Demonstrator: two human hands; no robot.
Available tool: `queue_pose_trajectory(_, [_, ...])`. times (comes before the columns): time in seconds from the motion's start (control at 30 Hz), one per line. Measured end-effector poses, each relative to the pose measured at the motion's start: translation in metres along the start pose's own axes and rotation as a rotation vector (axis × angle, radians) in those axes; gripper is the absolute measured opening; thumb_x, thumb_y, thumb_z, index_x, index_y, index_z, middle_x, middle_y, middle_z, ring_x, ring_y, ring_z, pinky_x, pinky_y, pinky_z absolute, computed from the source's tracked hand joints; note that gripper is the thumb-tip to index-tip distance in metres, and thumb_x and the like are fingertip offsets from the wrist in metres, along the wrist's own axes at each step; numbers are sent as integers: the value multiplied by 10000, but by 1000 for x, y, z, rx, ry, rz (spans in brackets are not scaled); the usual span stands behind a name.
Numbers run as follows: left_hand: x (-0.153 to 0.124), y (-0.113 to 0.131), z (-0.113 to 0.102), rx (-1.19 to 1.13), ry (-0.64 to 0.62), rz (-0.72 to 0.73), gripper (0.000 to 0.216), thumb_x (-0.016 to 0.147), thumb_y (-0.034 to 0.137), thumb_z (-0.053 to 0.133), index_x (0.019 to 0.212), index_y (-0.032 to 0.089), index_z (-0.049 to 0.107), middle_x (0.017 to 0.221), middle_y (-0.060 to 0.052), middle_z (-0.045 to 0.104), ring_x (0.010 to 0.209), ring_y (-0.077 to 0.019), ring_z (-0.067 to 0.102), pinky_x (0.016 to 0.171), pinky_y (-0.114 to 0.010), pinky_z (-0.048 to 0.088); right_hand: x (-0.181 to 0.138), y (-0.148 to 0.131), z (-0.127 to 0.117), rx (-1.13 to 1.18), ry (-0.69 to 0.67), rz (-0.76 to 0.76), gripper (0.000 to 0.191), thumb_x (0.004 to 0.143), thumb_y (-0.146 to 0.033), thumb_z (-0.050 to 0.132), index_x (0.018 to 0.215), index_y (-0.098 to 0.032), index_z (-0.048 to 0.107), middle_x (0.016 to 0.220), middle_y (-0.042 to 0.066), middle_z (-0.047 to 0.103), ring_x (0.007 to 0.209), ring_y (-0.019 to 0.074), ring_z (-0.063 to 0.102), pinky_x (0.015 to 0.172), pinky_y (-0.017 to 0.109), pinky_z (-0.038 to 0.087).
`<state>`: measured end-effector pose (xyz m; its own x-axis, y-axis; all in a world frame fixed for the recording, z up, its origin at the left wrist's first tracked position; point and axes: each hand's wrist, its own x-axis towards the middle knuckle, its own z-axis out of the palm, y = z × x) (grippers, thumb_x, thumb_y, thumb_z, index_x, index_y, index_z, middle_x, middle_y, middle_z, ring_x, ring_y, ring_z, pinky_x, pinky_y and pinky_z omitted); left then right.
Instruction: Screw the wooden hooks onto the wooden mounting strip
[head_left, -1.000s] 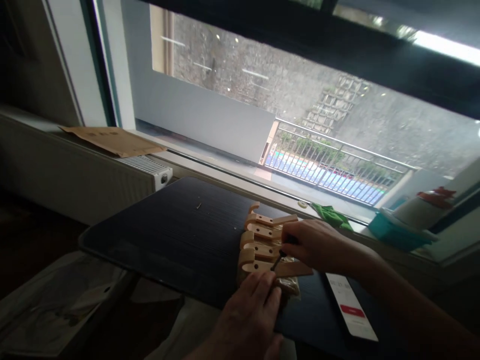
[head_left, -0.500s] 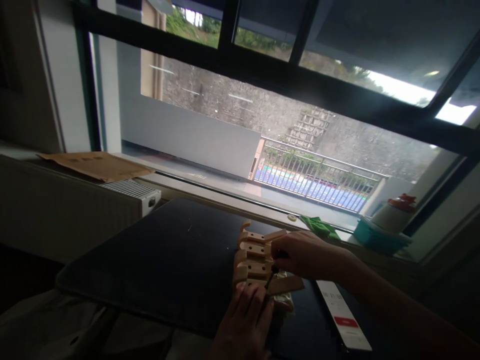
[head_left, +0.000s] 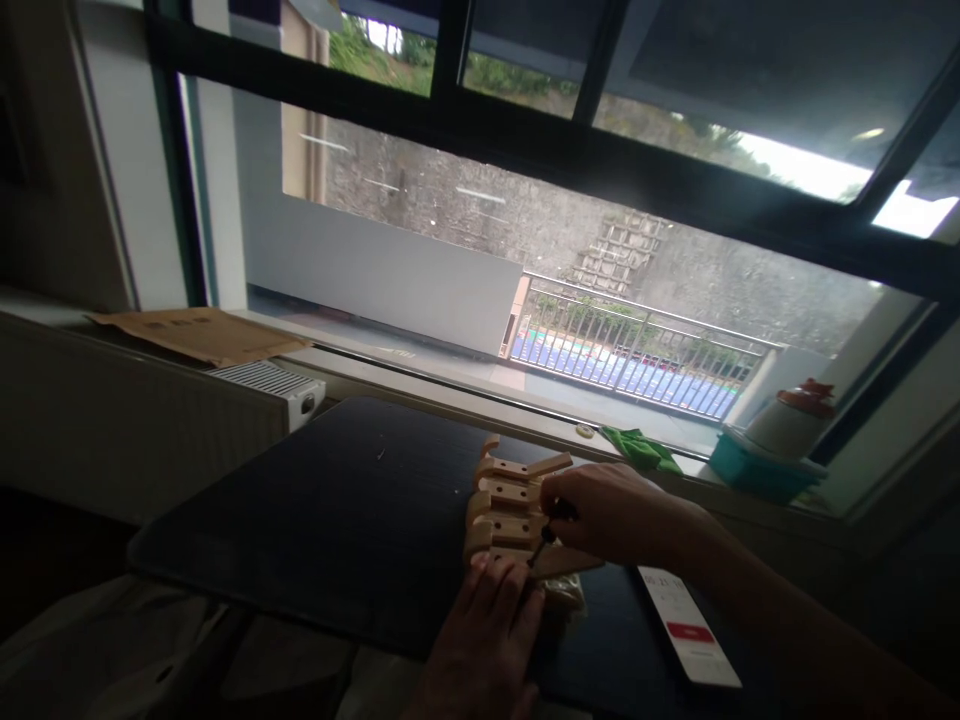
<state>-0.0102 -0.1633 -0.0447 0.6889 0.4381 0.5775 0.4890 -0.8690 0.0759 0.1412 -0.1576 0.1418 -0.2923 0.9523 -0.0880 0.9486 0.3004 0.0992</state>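
A row of pale wooden hook-shaped pieces (head_left: 504, 500) lies on the dark table (head_left: 352, 520) in front of me. My left hand (head_left: 484, 640) presses down flat on the nearest wooden piece, fingers stretched forward. My right hand (head_left: 600, 515) is closed round a small dark screwdriver (head_left: 541, 540), its tip angled down onto the nearest piece. A clear bag of small parts (head_left: 564, 592) sits partly under the wood, beside my left fingers.
A phone (head_left: 686, 640) with a lit white screen lies on the table to the right. On the windowsill stand a teal tub (head_left: 757, 470) and a green cloth (head_left: 639, 450). Cardboard (head_left: 191, 332) rests on the radiator at left. A tiny screw (head_left: 381, 455) lies on the table.
The camera has tilted up, showing more of the window. Both hands stay on the wooden pieces, the right still holding the screwdriver on the nearest one.
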Motion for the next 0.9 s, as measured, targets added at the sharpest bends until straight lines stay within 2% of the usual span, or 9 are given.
queue_pose_trajectory(0.13, [1,1,-5,-31,-38,-13,580,778,435,603,1268,153,476,1301,-157,467,1212,-351,390,1012,-522,355,4,-1,-5,-50,-59,-21,123,802,-251,532,778,-204,643,779,16,654,738,148,568,613,260,301])
queue_pose_trajectory(0.23, [2,2,-9,-59,-69,-27,551,799,400,581,1282,158,468,1324,-149,452,1243,-346,363,1030,-524,336,5,1,-1,-12,-27,-12,145,818,-289,532,770,-197,632,799,23,653,756,148,564,630,255,313])
queue_pose_trajectory(0.47, [3,3,-10,-98,-103,-52,548,775,334,598,1286,188,470,1342,-131,450,1264,-338,354,1043,-534,324,-3,8,11,58,32,151,255,833,-372,487,714,-182,607,705,16,620,611,117,493,547,247,283])
queue_pose_trajectory(0.57, [2,1,-11,-79,-117,-54,613,705,222,630,1293,183,463,1344,-132,453,1264,-338,359,1040,-524,337,-6,5,5,21,3,114,224,811,-362,496,741,-193,626,720,16,628,627,127,505,546,253,270])
queue_pose_trajectory(0.7, [1,0,-11,-43,-121,-29,703,630,115,622,1309,165,445,1360,-142,437,1268,-348,350,1023,-518,364,-4,1,-3,22,-49,-3,144,737,-261,553,837,-225,650,816,8,651,732,150,539,578,249,281])
queue_pose_trajectory(0.9, [0,-1,-7,-90,-106,-47,579,759,255,591,1314,189,437,1376,-119,412,1289,-329,322,1048,-515,335,6,9,12,81,8,-40,100,768,-247,534,720,-186,596,739,3,611,646,113,473,565,240,283])
